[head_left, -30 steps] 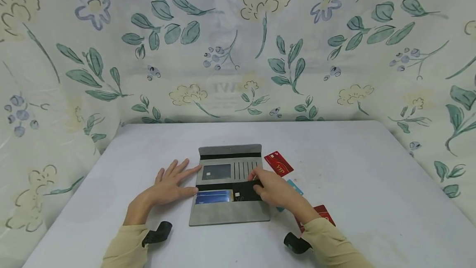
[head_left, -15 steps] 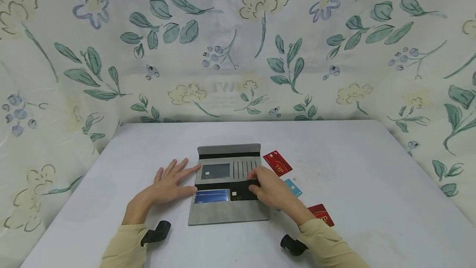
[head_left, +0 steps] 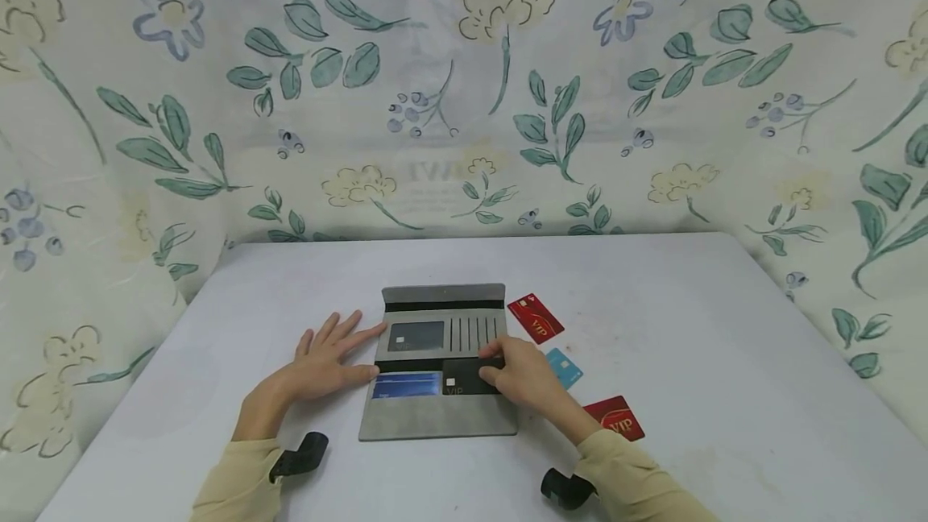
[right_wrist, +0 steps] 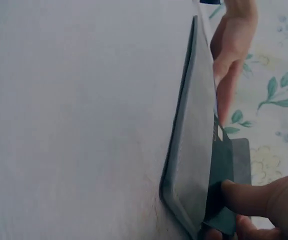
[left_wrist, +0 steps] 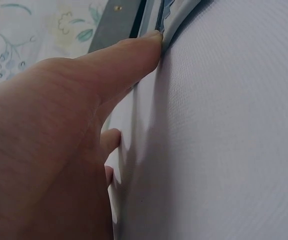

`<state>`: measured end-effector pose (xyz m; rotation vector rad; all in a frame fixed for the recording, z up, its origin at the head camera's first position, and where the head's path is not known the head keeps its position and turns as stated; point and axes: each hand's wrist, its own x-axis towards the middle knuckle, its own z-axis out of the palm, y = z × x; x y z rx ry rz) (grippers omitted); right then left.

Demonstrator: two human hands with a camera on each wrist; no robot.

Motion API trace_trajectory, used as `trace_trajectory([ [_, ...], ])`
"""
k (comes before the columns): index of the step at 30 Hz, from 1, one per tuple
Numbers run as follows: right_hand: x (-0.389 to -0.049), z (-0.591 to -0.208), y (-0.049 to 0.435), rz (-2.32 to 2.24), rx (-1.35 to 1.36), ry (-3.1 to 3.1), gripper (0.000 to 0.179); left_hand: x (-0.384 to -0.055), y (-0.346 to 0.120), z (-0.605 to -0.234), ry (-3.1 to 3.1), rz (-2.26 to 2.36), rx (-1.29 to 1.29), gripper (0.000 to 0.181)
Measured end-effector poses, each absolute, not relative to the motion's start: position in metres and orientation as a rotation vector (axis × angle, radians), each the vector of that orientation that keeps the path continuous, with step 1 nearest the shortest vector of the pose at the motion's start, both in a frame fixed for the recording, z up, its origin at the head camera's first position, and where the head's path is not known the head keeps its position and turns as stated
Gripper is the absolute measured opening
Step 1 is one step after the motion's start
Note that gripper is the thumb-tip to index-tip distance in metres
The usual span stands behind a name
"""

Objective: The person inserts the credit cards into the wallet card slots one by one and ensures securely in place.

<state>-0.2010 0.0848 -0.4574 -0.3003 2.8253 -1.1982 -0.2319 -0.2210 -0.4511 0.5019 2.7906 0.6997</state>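
A grey wallet lies unfolded on the white table. In its lower half, a black VIP card sits beside a blue card. The right hand pinches the black card's right end between thumb and fingers. The right wrist view shows the thumb on the card's face at the pocket, the lower edge of the card hidden behind the grey flap. Spread flat, the left hand rests at the wallet's left edge, its thumb and index finger touching that edge.
To the wallet's right lie a red VIP card, a light blue card and another red VIP card near the right sleeve. A dark card shows in the wallet's upper window, left of several slits. A floral sheet hangs behind the table.
The right hand has shifted slightly left across the wallet with the black card, whose left end now covers a little more of the blue card's side. The left hand has stayed put.
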Motion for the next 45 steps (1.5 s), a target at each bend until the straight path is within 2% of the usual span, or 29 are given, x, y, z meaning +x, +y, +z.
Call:
trace_trajectory([
  [6, -0.200, -0.458, 0.084, -1.277, -0.242, 2.821, 0.020, -0.232, -0.223, -0.450, 2.791, 0.705, 0.504, 0.072],
  [11, -0.196, -0.460, 0.087, -1.081, -0.421, 2.869, 0.020, -0.232, -0.224, -0.456, 2.792, 0.736, 0.511, 0.071],
  [13, -0.194, -0.458, 0.089, -0.969, -0.524, 2.855, 0.033, -0.231, -0.224, -0.456, 2.791, 0.733, 0.505, 0.071],
  [17, -0.188, -0.451, 0.091, -0.726, -0.683, 2.777, 0.075, -0.230, -0.225, -0.455, 2.794, 0.719, 0.502, 0.072],
  [19, -0.186, -0.448, 0.091, -0.605, -0.740, 2.767, 0.086, -0.229, -0.225, -0.454, 2.800, 0.708, 0.500, 0.071],
  [27, -0.187, -0.444, 0.088, -0.524, -0.843, 2.773, 0.067, -0.230, -0.223, -0.453, 2.775, 0.725, 0.507, 0.072],
  [45, -0.180, -0.438, 0.085, -0.307, -0.889, 2.859, 0.057, -0.231, -0.223, -0.451, 2.795, 0.682, 0.504, 0.072],
])
